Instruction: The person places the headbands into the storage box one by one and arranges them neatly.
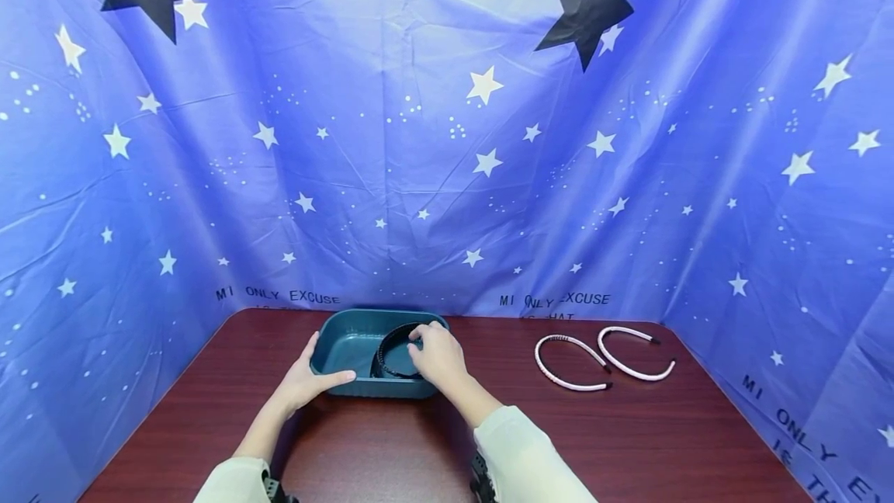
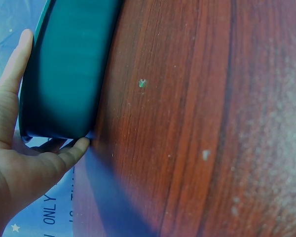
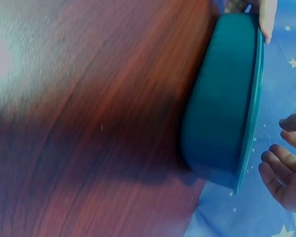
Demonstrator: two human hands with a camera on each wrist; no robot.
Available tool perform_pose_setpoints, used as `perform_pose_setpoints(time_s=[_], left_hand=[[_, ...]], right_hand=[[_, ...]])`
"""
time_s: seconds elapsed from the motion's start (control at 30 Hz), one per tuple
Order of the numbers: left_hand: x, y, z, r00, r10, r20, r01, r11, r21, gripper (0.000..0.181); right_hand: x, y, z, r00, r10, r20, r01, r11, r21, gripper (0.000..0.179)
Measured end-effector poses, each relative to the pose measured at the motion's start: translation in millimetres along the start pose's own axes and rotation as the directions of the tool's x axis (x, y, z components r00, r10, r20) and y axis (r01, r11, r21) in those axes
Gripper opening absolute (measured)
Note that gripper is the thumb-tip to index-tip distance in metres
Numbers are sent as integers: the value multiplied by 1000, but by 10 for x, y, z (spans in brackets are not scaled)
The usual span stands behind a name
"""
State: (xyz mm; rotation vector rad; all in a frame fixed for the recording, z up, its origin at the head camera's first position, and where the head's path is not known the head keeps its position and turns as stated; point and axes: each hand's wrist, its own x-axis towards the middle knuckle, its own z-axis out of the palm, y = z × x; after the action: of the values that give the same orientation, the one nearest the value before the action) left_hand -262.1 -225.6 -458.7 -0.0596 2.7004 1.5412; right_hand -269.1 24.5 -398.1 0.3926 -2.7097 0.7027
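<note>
A teal plastic basin [image 1: 380, 388] sits on the table. My left hand [image 1: 305, 383] grips its left end, thumb over the front rim and the other fingers along the outer wall. In the left wrist view that hand [image 2: 27, 165] wraps the basin's end [image 2: 69, 69]. Inside the basin's right half lies a black headband [image 1: 380, 359], its far part partly covered by my right hand [image 1: 438, 352]. Loosely curled, the right fingers hover over the basin's right end; in the right wrist view the hand [image 3: 286, 170] is above the rim with nothing visible between its fingers.
Two pale pink headbands with dark tips, a left one [image 1: 548, 371] and a right one [image 1: 632, 372], lie on the table's right side. A blue star-printed curtain [image 1: 433, 138] surrounds the back and sides of the dark red wooden table [image 1: 377, 449].
</note>
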Motion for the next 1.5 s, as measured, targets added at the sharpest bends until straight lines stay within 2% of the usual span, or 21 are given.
perform_pose_setpoints(time_s=[0.43, 0.67, 0.93, 1.2, 1.5], left_hand=[[14, -14, -4, 1000, 1, 6, -1, 1000, -2, 114], [23, -28, 3, 1000, 2, 8, -2, 1000, 8, 116], [22, -23, 5, 1000, 2, 9, -2, 1000, 13, 115], [13, -3, 2, 1000, 4, 14, -4, 1000, 6, 112], [5, -2, 8, 1000, -2, 17, 2, 1000, 9, 113]], right_hand=[[24, 221, -185, 1000, 26, -16, -26, 1000, 9, 14], [18, 360, -262, 1000, 28, 1, -28, 994, 109, 17], [-4, 554, -325, 999, 12, -30, -7, 989, 150, 18], [-32, 796, -375, 997, 52, -65, -40, 985, 166, 19], [-107, 1104, -479, 989, 100, -105, -85, 987, 134, 19]])
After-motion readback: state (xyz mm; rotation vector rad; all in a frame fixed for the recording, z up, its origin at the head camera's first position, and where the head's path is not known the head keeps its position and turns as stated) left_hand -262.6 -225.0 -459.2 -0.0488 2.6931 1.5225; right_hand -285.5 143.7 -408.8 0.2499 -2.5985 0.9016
